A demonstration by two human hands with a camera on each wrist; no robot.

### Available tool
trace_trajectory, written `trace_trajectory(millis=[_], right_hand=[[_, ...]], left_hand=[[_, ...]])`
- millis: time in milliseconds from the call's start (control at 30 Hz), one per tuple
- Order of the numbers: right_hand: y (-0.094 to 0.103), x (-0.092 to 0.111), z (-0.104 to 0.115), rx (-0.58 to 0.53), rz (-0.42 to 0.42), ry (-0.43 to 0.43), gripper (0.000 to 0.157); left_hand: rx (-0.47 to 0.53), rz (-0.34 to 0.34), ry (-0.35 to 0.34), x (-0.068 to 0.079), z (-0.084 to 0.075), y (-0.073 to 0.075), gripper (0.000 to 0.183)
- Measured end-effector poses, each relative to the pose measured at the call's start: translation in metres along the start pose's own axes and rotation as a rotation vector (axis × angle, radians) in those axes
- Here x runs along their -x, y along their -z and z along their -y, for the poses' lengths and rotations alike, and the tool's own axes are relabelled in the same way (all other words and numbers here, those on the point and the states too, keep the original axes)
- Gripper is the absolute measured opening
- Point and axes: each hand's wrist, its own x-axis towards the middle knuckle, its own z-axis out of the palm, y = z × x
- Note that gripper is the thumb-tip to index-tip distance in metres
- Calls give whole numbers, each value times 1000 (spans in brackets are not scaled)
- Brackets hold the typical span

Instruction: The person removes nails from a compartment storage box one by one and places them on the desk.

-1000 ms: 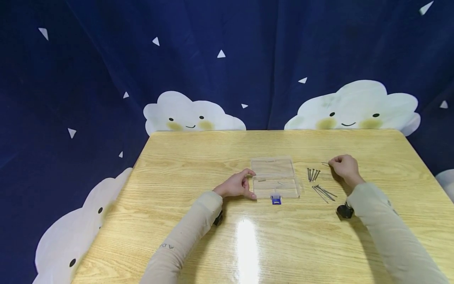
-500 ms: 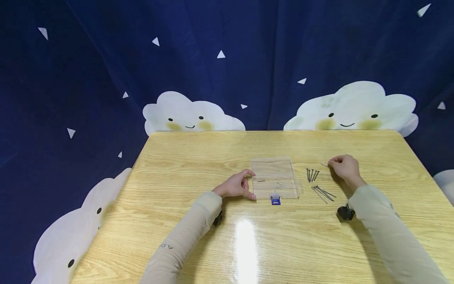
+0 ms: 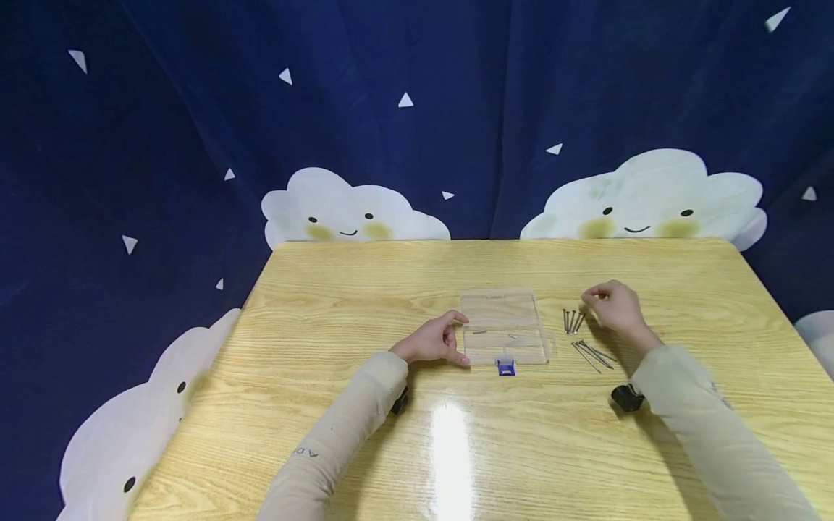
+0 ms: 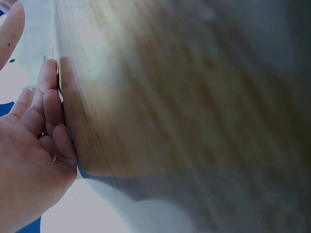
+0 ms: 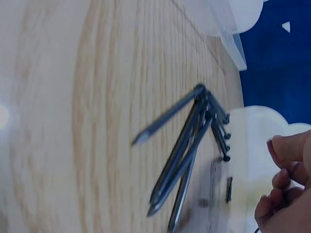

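Observation:
A clear plastic box (image 3: 498,307) lies on the table with its lid folded back and a blue latch (image 3: 505,367) at the front. My left hand (image 3: 433,340) holds its left side, thumb at the front corner and index finger near the hinge. The remaining fingers (image 4: 53,107) curl close to the tabletop. Beyond the long nails (image 3: 594,354), beside the shorter nails (image 3: 573,321), my right hand (image 3: 615,307) hovers with thumb and index tips together. No object shows between those tips. In the right wrist view, a single small nail (image 5: 229,189) lies apart from the fingertips.
Two small thin pieces, one of them a dark pin (image 3: 480,332), sit inside the box. The wooden table (image 3: 365,282) ends at a dark blue curtain (image 3: 365,94) with printed clouds. Black wrist cameras, including the right one (image 3: 627,398), hang low over the tabletop.
My right hand has shifted left toward the shorter nails, and the thin nail earlier seen at its fingertips no longer shows in the head view. My left hand and the box stay put.

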Motion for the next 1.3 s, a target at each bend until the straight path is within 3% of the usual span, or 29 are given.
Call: trace_trajectory(millis=[567,700,900,1133,1300], right_hand=[[-21,-2,20,-35,84,322,4],[-24,-4,21,-69,155,412,7],[-32,-9,23,-95,245,613,14],[-41,-14,31,-95,336,638,14],[-47,-19,34,-74,376,734,16]], left_hand=[[-9,-7,-2,-1,2,0,74],[-13,-7,-2,-2,3,0,75],[-22,-2,1,-2,2,0,75],[-9,-1,0,-2,2,0,74],[-4,-2,0,-2,2,0,74]])
